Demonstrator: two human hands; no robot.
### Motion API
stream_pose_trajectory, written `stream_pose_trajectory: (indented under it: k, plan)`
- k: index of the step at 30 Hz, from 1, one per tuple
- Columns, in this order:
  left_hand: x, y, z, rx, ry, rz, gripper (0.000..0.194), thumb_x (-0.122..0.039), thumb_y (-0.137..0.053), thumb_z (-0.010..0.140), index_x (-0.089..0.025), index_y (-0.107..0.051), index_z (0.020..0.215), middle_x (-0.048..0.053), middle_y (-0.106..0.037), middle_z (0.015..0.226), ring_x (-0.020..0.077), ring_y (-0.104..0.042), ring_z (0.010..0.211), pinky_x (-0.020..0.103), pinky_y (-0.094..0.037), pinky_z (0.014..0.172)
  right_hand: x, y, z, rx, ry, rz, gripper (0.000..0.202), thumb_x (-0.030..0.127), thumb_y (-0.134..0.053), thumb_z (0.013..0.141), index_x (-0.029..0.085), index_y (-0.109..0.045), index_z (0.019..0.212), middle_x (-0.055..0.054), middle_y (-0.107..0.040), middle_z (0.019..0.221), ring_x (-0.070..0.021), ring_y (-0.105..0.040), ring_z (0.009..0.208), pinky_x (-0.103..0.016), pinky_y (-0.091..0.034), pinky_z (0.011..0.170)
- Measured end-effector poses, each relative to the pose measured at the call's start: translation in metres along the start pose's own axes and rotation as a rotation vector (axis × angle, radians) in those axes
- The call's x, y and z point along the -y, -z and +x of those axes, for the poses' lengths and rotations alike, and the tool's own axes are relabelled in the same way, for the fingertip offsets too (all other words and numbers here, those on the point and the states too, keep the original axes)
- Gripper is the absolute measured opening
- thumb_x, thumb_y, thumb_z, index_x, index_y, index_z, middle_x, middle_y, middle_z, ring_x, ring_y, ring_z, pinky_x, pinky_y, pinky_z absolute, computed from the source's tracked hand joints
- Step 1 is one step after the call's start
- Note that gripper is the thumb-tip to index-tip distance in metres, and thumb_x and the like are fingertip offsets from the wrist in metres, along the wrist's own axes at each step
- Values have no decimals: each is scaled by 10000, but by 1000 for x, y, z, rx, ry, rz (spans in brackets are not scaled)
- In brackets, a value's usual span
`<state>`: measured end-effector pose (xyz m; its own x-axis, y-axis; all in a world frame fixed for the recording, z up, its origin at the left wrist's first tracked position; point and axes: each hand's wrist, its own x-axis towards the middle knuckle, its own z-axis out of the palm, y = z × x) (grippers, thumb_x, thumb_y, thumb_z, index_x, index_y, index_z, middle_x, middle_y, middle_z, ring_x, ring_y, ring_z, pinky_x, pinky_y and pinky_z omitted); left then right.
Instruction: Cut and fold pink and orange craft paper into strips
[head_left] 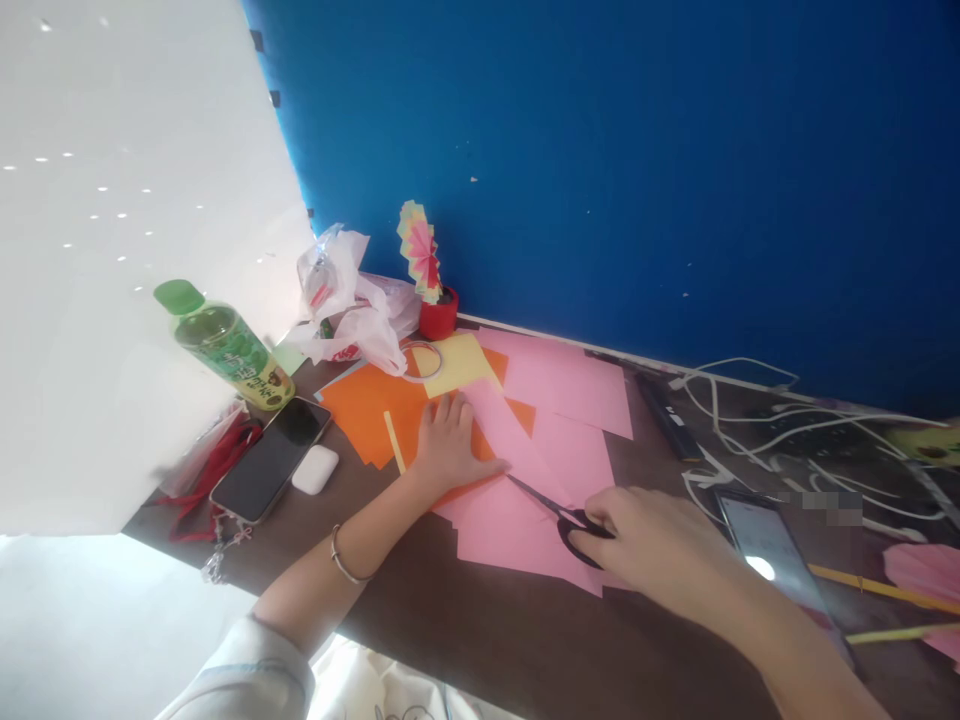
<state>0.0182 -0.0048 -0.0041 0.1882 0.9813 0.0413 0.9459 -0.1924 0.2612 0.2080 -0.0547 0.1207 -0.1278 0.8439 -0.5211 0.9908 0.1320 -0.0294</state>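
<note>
My right hand (626,535) grips a pair of black-handled scissors (571,530). The blades point left, their tips by a pink paper strip (504,425) near my left thumb. Whether the blades are apart is hard to make out. Flat on the papers lies my left hand (448,440), fingers stretched out and thumb pointing right, pressing at the strip's left edge. Beneath it spread orange sheets (352,410), with a yellow sheet (459,362) farther back. More pink sheets (510,545) lie under the scissors and toward the wall.
A green-capped bottle (232,350), phone (270,460) and white case (315,469) stand or lie at left. Behind are a plastic bag (360,310) and a red pot (439,315) with a folded-paper flower (420,250). White cables (750,430) and a lit phone (772,550) are at right.
</note>
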Motion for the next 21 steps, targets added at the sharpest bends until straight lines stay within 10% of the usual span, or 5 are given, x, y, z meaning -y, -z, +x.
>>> stream_pose_trajectory:
  k: [21]
  plan:
    - [-1,3,-1,11,11,-13,920,-755,-455,620,-114,-385,1276,155,-330,1415,351,-255,1297,498,-191,1061,38,60,36,101,128,-221,244,318,-588,600,202,-455,432,4,-431,391,-137,-443,393,-267,-294,454]
